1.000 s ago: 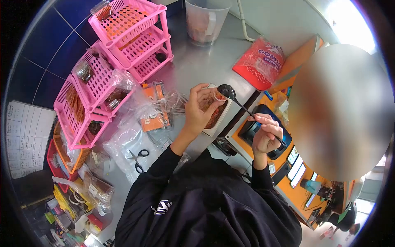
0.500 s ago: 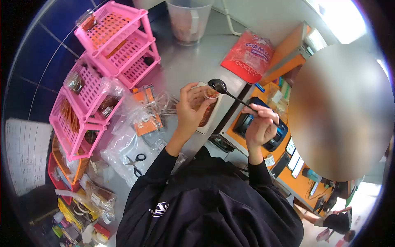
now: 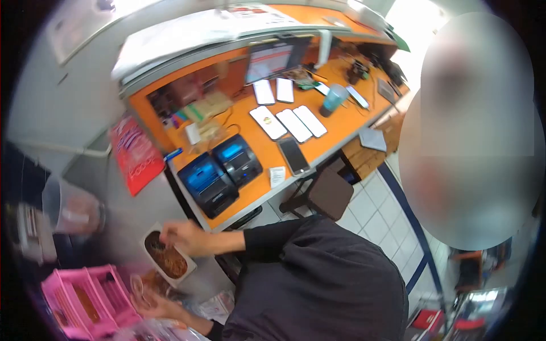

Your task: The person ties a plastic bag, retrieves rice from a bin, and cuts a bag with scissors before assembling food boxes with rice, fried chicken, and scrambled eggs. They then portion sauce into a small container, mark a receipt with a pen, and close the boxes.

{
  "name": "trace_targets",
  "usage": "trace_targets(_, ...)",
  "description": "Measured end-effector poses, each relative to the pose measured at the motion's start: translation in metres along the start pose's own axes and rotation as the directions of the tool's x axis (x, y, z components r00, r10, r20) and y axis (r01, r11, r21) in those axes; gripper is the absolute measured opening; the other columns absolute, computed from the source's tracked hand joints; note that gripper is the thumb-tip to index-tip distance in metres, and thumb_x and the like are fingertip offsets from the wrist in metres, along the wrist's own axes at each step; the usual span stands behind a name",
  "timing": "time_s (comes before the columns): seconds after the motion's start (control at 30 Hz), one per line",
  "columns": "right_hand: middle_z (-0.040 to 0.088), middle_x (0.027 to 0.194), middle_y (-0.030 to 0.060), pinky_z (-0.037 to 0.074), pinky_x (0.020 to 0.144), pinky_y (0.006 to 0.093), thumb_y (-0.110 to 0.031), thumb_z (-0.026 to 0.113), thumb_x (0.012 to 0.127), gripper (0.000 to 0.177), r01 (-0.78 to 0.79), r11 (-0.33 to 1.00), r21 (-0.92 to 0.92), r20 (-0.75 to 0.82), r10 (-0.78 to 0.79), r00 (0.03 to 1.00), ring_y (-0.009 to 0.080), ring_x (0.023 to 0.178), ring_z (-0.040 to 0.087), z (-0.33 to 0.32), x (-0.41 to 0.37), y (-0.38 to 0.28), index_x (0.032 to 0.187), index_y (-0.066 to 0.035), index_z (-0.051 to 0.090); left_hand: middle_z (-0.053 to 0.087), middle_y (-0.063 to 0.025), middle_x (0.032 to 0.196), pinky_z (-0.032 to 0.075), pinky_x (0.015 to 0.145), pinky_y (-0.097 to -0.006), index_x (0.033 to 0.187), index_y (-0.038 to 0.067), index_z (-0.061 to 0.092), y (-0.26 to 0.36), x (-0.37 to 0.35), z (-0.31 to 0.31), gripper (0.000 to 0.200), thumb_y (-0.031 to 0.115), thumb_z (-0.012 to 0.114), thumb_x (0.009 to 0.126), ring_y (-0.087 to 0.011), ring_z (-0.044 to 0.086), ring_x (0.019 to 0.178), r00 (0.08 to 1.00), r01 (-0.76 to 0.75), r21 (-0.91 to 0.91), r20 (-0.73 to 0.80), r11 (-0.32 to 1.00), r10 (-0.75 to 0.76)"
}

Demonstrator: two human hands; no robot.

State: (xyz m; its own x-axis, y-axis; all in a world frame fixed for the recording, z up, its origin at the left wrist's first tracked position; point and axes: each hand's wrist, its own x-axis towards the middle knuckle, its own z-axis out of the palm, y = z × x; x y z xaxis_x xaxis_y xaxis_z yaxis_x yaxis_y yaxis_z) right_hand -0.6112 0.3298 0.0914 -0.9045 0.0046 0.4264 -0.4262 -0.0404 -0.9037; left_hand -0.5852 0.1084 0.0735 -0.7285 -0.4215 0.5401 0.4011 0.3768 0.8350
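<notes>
- Keeping the right hand [image 3: 181, 236] low and steady over the white tray [image 3: 190, 268] looks like the way to avoid spills, imo; its fingers are bunched narrow just above the reddish food [image 3: 168, 260], too blurry to tell what they pinch
- left hand [image 3: 149, 304] is curled by the pink rack [image 3: 85, 301]; can't tell what it holds either
- tray sits on the grey worktop [image 3: 122, 216], red bag [image 3: 135, 154] further back; black printers [image 3: 222, 170] on the orange counter [image 3: 341, 128] beyond
</notes>
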Motion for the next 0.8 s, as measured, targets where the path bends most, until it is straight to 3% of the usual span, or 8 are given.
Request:
trace_targets(0.1, 0.056, 0.096, 0.0127, 0.049, 0.071, 0.0380, -0.001, 0.057, 0.073, 0.025, 0.383, 0.869, -0.313, 0.424, -0.234, 0.875, 0.0314, 0.089, 0.056, 0.024, -0.025, 0.030, 0.097, -0.004, 0.053, 0.057, -0.0218, 0.116, 0.051, 0.088, -0.0365, 0.123, -0.005, 0.039, 0.021, 0.005, -0.014, 0.043, 0.006, 0.061, 0.088, -0.0281, 0.060, 0.101, 1.000, 0.007, 0.185, -0.016, 0.983, -0.004)
trace_targets(0.2, 0.054, 0.102, 0.0130, 0.048, 0.072, 0.0401, -0.002, 0.057, 0.070, 0.031, 0.509, 0.757, -0.409, 0.629, -0.170, 0.758, 0.0290, 0.094, 0.054, 0.037, -0.034, 0.037, 0.101, -0.005, 0.052, 0.057, -0.0229, 0.114, 0.049, 0.093, -0.0374, 0.121, -0.006, 0.041, 0.037, 0.006, -0.015, 0.039, 0.007, 0.059, 0.090, -0.0293, 0.059, 0.105, 0.997, 0.055, 0.183, -0.072, 0.982, -0.042)
trace_targets(0.3, 0.053, 0.105, 0.0135, 0.048, 0.073, 0.0394, 0.000, 0.057, 0.072, 0.033, 0.466, 0.756, -0.459, 0.532, -0.187, 0.826, 0.0263, 0.101, 0.052, 0.039, -0.038, 0.019, 0.103, -0.004, 0.050, 0.055, -0.0232, 0.116, 0.048, 0.095, -0.0367, 0.121, -0.006, 0.041, 0.053, 0.001, -0.013, 0.037, 0.007, 0.057, 0.091, -0.0296, 0.058, 0.106, 0.999, 0.045, 0.114, -0.019, 0.992, -0.043)
trace_targets(0.4, 0.056, 0.102, 0.0138, 0.048, 0.073, 0.0372, 0.001, 0.056, 0.075, 0.031, 0.281, 0.950, -0.139, 0.238, -0.244, 0.940, 0.0256, 0.096, 0.056, 0.037, -0.018, -0.015, 0.105, -0.002, 0.048, 0.055, -0.0240, 0.117, 0.046, 0.097, -0.0365, 0.122, -0.006, 0.037, 0.071, -0.009, -0.005, 0.038, 0.006, 0.056, 0.091, -0.0295, 0.057, 0.109, 0.998, -0.028, 0.113, 0.056, 0.993, 0.022)
trace_targets(0.47, 0.059, 0.097, 0.0136, 0.049, 0.070, 0.0353, 0.000, 0.053, 0.079, 0.027, 0.026, 0.999, 0.047, 0.176, -0.034, 0.984, 0.0235, 0.087, 0.060, 0.029, -0.010, -0.041, 0.105, -0.001, 0.047, 0.055, -0.0249, 0.117, 0.046, 0.098, -0.0366, 0.124, -0.007, 0.034, 0.088, -0.019, 0.010, 0.040, 0.004, 0.054, 0.091, -0.0291, 0.056, 0.111, 0.991, -0.027, -0.051, 0.131, 0.998, 0.034)
trace_targets(0.6, 0.062, 0.083, 0.0130, 0.050, 0.060, 0.0310, -0.004, 0.048, 0.086, 0.022, -0.343, 0.885, 0.315, 0.187, 0.297, 0.936, 0.0194, 0.068, 0.062, 0.009, -0.009, -0.074, 0.107, 0.000, 0.045, 0.051, -0.0268, 0.121, 0.050, 0.095, -0.0390, 0.124, -0.007, 0.029, 0.112, -0.037, 0.031, 0.043, 0.000, 0.054, 0.090, -0.0337, 0.056, 0.110, 0.978, -0.044, -0.110, 0.199, 0.993, 0.065)
trace_targets(0.7, 0.062, 0.084, 0.0130, 0.049, 0.056, 0.0279, -0.007, 0.048, 0.087, 0.024, -0.530, 0.668, 0.522, 0.256, 0.471, 0.844, 0.0166, 0.068, 0.062, -0.002, -0.013, -0.087, 0.109, 0.001, 0.043, 0.050, -0.0284, 0.119, 0.053, 0.090, -0.0403, 0.124, -0.006, 0.030, 0.094, -0.040, 0.034, 0.044, -0.001, 0.056, 0.088, -0.0362, 0.056, 0.108, 0.971, -0.150, -0.163, 0.161, 0.975, 0.176)
trace_targets(0.8, 0.060, 0.086, 0.0131, 0.050, 0.057, 0.0271, -0.008, 0.052, 0.085, 0.029, -0.549, 0.625, 0.555, 0.311, 0.456, 0.834, 0.0175, 0.070, 0.062, -0.006, -0.015, -0.083, 0.111, 0.002, 0.043, 0.050, -0.0290, 0.118, 0.055, 0.087, -0.0404, 0.124, -0.006, 0.031, 0.087, -0.041, 0.035, 0.045, 0.000, 0.057, 0.088, -0.0361, 0.057, 0.107, 0.956, -0.198, -0.217, 0.174, 0.956, 0.237)
